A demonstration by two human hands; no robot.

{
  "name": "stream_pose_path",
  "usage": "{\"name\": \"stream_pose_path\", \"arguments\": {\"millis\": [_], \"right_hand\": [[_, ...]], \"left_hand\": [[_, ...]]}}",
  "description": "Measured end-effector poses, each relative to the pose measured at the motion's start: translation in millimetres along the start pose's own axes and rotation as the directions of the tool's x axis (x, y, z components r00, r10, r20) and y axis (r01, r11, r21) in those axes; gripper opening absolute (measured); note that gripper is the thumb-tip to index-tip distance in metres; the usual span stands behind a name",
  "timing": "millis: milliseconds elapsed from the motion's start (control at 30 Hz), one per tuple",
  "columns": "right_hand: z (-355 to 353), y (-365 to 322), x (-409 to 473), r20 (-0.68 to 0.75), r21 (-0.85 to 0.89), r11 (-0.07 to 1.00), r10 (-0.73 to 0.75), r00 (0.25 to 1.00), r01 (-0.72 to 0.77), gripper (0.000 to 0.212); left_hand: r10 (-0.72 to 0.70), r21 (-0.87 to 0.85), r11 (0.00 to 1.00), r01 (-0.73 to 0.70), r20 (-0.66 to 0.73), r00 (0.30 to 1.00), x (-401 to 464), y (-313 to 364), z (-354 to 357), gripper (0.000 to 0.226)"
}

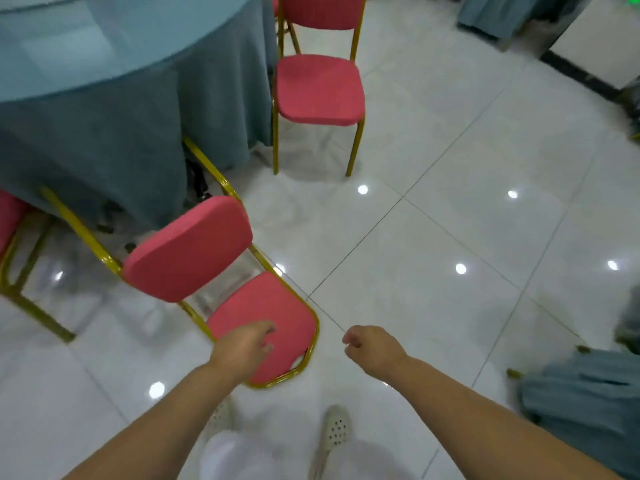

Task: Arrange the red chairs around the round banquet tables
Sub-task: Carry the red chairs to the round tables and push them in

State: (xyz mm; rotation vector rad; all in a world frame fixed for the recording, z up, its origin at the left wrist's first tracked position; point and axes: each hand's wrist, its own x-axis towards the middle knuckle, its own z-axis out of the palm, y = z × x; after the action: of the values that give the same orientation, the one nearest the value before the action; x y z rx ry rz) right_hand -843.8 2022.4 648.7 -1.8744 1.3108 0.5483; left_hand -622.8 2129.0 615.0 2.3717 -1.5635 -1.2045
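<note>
**A:** Red and gold, that near chair: padded seat and back on a gilt frame. It lies tipped over against the round table, legs up against the teal tablecloth, seat end pointing at the person.

**B:** And the hands?

**A:** The left hand hangs over the seat's near edge, fingers loosely curled. Whether it touches the cushion cannot be told; nothing shows it gripping. The right hand is out over the bare floor tiles, apart from the chair, fingers curled in on nothing.

**B:** So which step is that?

**A:** Probably the reach before righting this chair. The next move likely calls for a firm hold on the seat rim or backrest with both hands, then swinging it up onto its legs and turning it to face the table without snagging the cloth.

**B:** Others already placed?

**A:** A second chair stands upright just beside the cloth farther round. A third chair is cut off at the left edge, only a sliver of red and frame visible.

**B:** Anything unclear?

**A:** The table's legs hide under the drape, with dark shapes there too blurred to name. More teal fabric at the lower right is cropped.
</note>
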Motion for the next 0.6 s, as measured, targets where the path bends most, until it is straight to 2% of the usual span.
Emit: {"name": "stream_pose_path", "arguments": {"millis": [133, 267, 600], "right_hand": [[34, 32, 32, 0.131, -0.079, 0.997, -0.006, 0.991, 0.016, 0.031], [77, 55, 73, 0.195, -0.116, 0.993, -0.004, 0.981, 0.027, 0.030], [253, 129, 261, 0.264, -0.230, 0.961, -0.087, 0.961, 0.151, 0.032]], "left_hand": [[-0.132, -0.102, 0.986, 0.133, 0.017, 0.991, 2, -7, 63, 0.037], [-0.200, -0.151, 0.968, 0.199, 0.007, 0.980, 20, -29, 114, 0.036], [-0.223, -0.110, 0.968, 0.223, 0.013, 0.975, 143, -135, 307, 0.038]]}}
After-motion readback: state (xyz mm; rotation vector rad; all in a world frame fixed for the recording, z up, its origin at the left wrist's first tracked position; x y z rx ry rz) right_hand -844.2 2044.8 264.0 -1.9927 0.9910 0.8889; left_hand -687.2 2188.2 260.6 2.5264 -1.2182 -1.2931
